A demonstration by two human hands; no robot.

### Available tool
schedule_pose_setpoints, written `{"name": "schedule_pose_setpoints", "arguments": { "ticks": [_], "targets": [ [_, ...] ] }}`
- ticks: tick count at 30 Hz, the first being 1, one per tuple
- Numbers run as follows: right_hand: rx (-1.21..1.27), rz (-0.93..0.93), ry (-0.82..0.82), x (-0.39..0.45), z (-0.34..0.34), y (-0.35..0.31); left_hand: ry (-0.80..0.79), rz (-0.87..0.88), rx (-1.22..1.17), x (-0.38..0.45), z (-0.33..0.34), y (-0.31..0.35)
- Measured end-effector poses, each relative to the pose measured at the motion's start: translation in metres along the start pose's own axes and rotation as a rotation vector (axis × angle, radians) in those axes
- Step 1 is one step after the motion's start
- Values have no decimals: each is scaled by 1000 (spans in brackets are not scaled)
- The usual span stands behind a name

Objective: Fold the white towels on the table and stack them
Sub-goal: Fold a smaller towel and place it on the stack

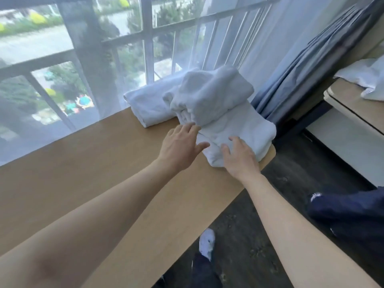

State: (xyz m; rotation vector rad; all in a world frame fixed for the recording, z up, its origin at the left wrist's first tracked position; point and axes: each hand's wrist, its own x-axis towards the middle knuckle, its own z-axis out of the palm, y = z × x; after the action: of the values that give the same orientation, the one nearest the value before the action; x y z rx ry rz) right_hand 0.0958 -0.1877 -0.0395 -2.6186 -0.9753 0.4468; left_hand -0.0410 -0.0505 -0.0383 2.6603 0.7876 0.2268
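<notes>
White towel pile [218,113] at middle right of table [104,163]. Left hand [180,146] flat, fingers apart; right hand [239,156] pressed on. Stacking step; next, probably tidy edges.

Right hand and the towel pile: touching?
Touching. The head view shows the right hand with fingers resting on the towel pile's near edge.

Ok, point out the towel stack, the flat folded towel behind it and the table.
towel stack [234,125], head view, bottom towel's top face
flat folded towel [151,102], head view, top face
table [116,154], head view, bare wood
</notes>
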Motion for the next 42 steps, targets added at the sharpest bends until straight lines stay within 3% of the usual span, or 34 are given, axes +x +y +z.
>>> {"name": "schedule_pose_setpoints", "arguments": {
  "ticks": [6, 12, 18, 22, 31, 37, 42],
  "targets": [
    [-105, -16, 17, 92, -6, 26, 165, -48, 221, 76, 13, 28],
    [-197, -47, 34, 168, -4, 59, 32, -271, 355, 152, 51, 50],
    [-100, -59, 52, 178, 34, 57, 100, -355, 429, 174, 63, 32],
    [-93, -26, 62, 186, 41, 57, 154, -346, 377, 177, 57, 21],
    [59, 125, 5, 216, 31, 35, 278, -395, 20, 187, 24, 19],
    [271, 71, 276, 203, 12, 21, 517, -415, -87, 169, -33, 36],
    [434, -166, 482, 172, -9, -10, 692, -412, -178, 113, -85, 56]
  ]
}}
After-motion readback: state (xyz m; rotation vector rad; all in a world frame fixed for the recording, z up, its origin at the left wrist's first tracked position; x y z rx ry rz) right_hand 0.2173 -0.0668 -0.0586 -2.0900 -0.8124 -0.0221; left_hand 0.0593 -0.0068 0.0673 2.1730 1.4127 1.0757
